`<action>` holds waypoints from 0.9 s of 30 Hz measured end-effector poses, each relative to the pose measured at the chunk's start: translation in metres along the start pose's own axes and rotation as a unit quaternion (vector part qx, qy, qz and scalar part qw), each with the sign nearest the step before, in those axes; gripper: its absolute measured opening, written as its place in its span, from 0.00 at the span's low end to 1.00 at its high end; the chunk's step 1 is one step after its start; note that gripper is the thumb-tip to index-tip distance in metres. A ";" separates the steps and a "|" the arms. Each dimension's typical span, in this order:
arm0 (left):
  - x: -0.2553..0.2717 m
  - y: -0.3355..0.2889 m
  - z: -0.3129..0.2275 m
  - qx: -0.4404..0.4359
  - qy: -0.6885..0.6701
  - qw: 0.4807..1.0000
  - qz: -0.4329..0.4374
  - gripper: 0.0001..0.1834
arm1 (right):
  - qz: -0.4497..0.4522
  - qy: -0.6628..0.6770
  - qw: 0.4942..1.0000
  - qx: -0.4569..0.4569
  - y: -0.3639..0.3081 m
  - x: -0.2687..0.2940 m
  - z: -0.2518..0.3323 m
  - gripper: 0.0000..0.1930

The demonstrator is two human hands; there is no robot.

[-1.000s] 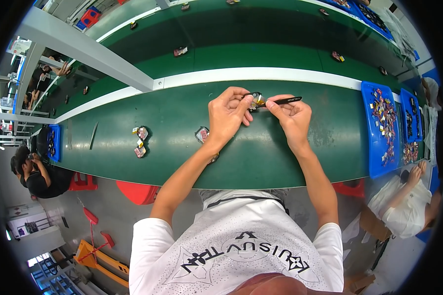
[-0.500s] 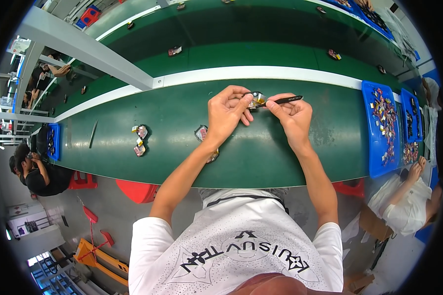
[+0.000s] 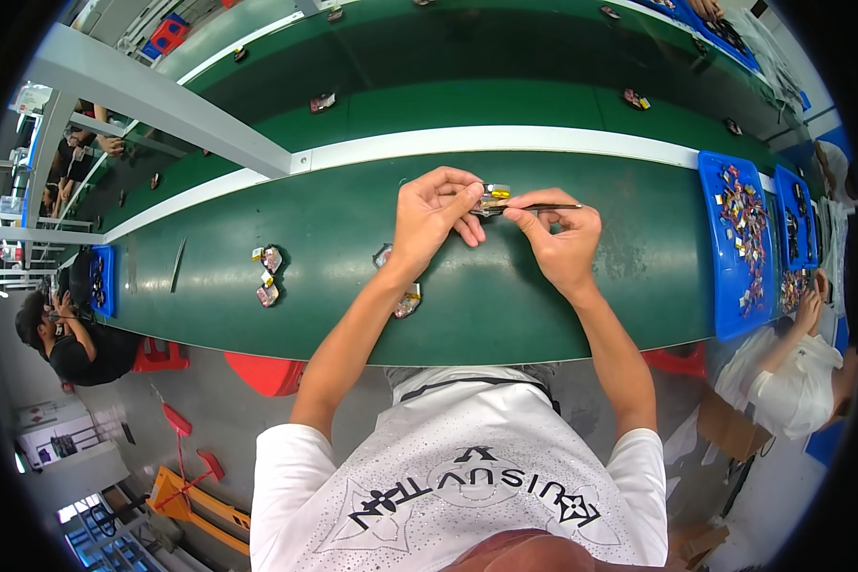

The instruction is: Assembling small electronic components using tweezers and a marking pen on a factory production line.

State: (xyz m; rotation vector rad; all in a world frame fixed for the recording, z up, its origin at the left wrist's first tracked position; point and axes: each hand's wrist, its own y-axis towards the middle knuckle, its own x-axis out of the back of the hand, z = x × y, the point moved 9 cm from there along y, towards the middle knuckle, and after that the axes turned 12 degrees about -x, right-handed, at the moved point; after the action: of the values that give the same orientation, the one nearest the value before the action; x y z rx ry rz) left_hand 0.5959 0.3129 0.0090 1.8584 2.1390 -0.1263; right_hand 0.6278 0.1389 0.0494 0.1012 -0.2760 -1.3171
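Observation:
My left hand (image 3: 436,217) pinches a small electronic assembly (image 3: 497,191) with a silvery top and a yellow part, held above the green bench. Much of the piece is hidden behind my fingers. My right hand (image 3: 564,246) grips slim black tweezers (image 3: 555,207), their tip against or very close to the piece; contact is too small to make out. Beside and under my left forearm lie similar small assemblies (image 3: 407,301), partly covered by the arm. Another pair of like assemblies (image 3: 270,258) rests farther left on the bench.
A thin metal tool (image 3: 178,264) lies at the bench's left. Blue trays (image 3: 718,286) of small colourful parts stand at the right. Beyond a white rail (image 3: 505,140), a green conveyor belt (image 3: 467,100) carries spaced assemblies. Co-workers sit at both sides; a red stool (image 3: 265,372) stands below.
The held piece and the tweezers have tilted, so the tweezers now look thinner and more level. My right hand has shifted slightly left and down. Assemblies beyond the rail have moved left.

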 end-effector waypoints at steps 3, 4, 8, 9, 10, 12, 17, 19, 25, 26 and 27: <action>-0.001 0.000 0.000 0.001 -0.005 1.000 0.002 0.12 | 0.002 0.002 1.000 -0.006 0.000 0.000 -0.002 0.04; -0.001 0.000 0.000 0.000 -0.008 1.000 0.002 0.12 | 0.002 0.008 1.000 -0.011 0.000 0.000 -0.003 0.05; -0.001 0.001 -0.002 -0.003 -0.003 1.000 0.004 0.11 | 0.004 0.002 1.000 -0.004 0.002 0.000 -0.001 0.04; 0.000 0.001 -0.002 0.001 0.002 1.000 0.008 0.11 | 0.007 0.000 1.000 0.004 0.002 0.000 0.000 0.04; 0.000 0.001 -0.001 0.006 0.007 1.000 0.012 0.11 | 0.009 -0.002 1.000 0.012 0.002 0.000 0.001 0.04; 0.001 0.001 -0.003 0.008 0.016 1.000 0.019 0.11 | 0.015 -0.007 1.000 0.013 0.001 0.000 0.002 0.04; 0.002 0.000 -0.004 0.015 0.029 0.999 0.010 0.10 | 0.014 -0.002 1.000 -0.017 0.002 -0.001 -0.003 0.06; 0.005 0.000 -0.006 0.002 0.030 1.000 -0.008 0.10 | 0.010 0.007 1.000 0.002 0.001 0.000 -0.002 0.06; 0.006 0.001 -0.006 0.004 0.030 0.999 -0.015 0.11 | 0.002 -0.031 0.999 0.032 -0.002 -0.002 0.005 0.06; 0.006 0.001 -0.005 0.004 0.029 0.999 -0.015 0.11 | 0.002 -0.031 0.999 0.032 -0.002 -0.003 0.006 0.06; 0.006 0.001 -0.005 0.001 0.030 0.999 -0.013 0.11 | 0.003 -0.042 0.998 0.038 -0.003 -0.004 0.008 0.06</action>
State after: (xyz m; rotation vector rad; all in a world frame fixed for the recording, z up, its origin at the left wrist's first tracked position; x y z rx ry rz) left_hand 0.5949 0.3201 0.0125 1.8591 2.2049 -0.0792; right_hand 0.6218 0.1424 0.0561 0.1084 -0.3975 -1.3063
